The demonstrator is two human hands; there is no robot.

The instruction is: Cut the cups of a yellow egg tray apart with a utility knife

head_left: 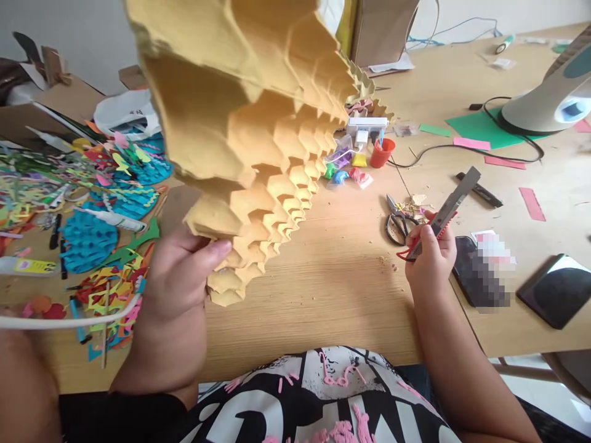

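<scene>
A large yellow sheet of egg-tray material [272, 160] with rows of bumps is raised above the table, tilted, its near lower corner gripped by my left hand [184, 264]. The thumb lies on its front and the other fingers are behind it. My right hand [431, 249] is closed around a grey-bladed cutter [455, 203] with red edges near the grip, its blade pointing up and away. Dark-handled scissors [398, 226] lie just left of my right hand, beside small yellow scraps [418, 202]. The cutter and the sheet are apart.
Coloured paper scraps [115, 271], blue bumpy pieces [87, 240] and glue bottles crowd the left. A red cup [382, 152] and clay bags stand beyond. At right are a black phone [558, 289], a lamp base [526, 114] and a cable. Another person's arm [28, 387] shows at lower left.
</scene>
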